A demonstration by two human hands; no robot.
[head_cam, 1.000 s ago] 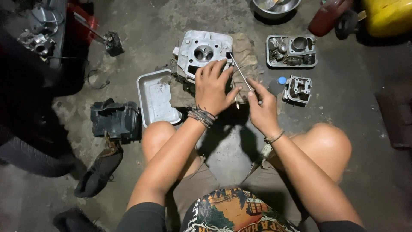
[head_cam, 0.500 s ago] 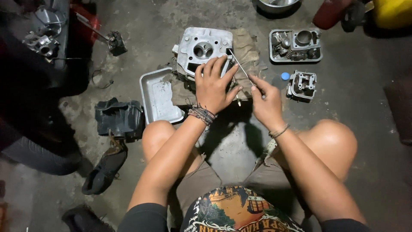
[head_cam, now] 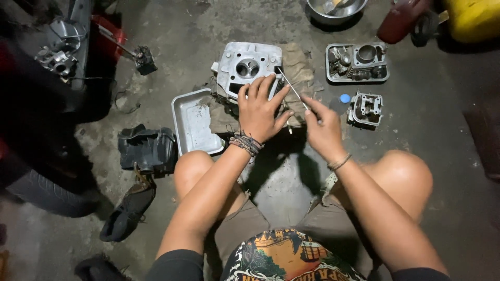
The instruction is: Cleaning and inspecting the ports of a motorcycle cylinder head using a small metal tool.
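Note:
I squat on a concrete floor over a grey metal engine cylinder head (head_cam: 245,65) that rests on a brown rag (head_cam: 299,62). My left hand (head_cam: 260,109) lies flat on the near side of the head, fingers spread, holding it down. My right hand (head_cam: 323,130) grips a thin metal rod tool (head_cam: 291,88). The tool slants up and left, its tip touching the right edge of the head.
An empty metal tray (head_cam: 194,122) lies left of the head. A tray of engine parts (head_cam: 357,62), a smaller engine part (head_cam: 365,109) and a blue cap (head_cam: 344,98) lie to the right. A steel bowl (head_cam: 333,10), a yellow container (head_cam: 476,18), black parts (head_cam: 147,150) and a motorcycle (head_cam: 47,78) surround me.
The view has shifted slightly. My left hand stays on the cylinder head, and my right hand has drawn back a little with the rod still angled at the head's edge.

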